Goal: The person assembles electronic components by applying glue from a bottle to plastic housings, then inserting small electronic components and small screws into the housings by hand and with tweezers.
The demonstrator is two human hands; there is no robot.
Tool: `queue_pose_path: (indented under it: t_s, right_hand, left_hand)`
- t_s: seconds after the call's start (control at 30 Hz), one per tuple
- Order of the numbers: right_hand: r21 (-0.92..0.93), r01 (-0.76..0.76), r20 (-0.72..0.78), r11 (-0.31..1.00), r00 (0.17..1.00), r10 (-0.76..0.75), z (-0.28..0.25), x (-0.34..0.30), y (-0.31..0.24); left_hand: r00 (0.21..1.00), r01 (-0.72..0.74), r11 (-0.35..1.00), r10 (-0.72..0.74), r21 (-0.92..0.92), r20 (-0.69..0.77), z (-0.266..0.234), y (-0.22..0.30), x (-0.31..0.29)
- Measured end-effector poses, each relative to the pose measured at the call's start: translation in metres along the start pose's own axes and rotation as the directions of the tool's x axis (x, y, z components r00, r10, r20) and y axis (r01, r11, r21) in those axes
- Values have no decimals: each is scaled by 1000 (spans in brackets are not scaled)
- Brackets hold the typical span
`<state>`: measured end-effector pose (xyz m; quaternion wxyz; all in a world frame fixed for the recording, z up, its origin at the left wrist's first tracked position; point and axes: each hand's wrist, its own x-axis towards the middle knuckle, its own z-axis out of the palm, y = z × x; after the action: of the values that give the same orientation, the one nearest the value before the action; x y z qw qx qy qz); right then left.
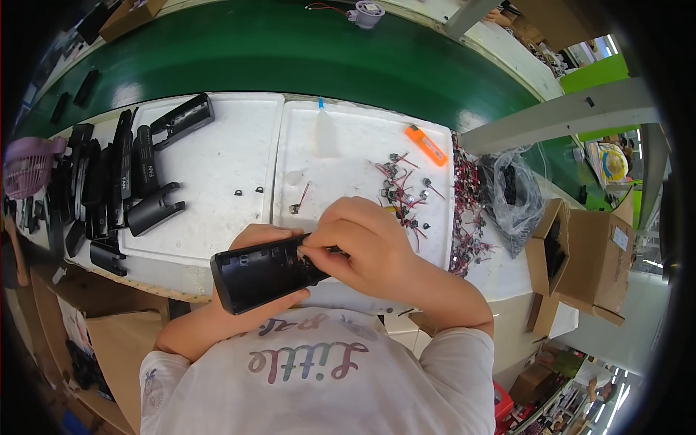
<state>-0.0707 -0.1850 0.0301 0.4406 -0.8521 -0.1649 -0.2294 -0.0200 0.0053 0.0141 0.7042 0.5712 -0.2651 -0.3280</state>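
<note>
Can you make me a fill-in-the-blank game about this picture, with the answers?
1. The left hand holds a casing coloured ____.
2. The right hand is nearer the cluster of wired parts than the ____ hand.
3. The long surface beyond the white trays is ____.
4. The bright flat object is coloured ____.

Answers: black; left; green; orange.

Assembly workshop, green conveyor belt (290,58)

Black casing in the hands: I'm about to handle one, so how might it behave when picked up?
The black casing is probably stiff, since its long edges look straight in the left hand. It seems light for its size, being an open, hollow shell. Its smooth, shiny inside could be slippery.
</note>
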Motion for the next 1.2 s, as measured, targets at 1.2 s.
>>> queue_pose_path:
  t_s: [1.2]
  right_hand:
    - [423, -445, 218, 789, 895, 388, -36, 36, -32]
  left_hand:
    - [980, 193, 794, -179, -577, 81, -27, -4, -2]
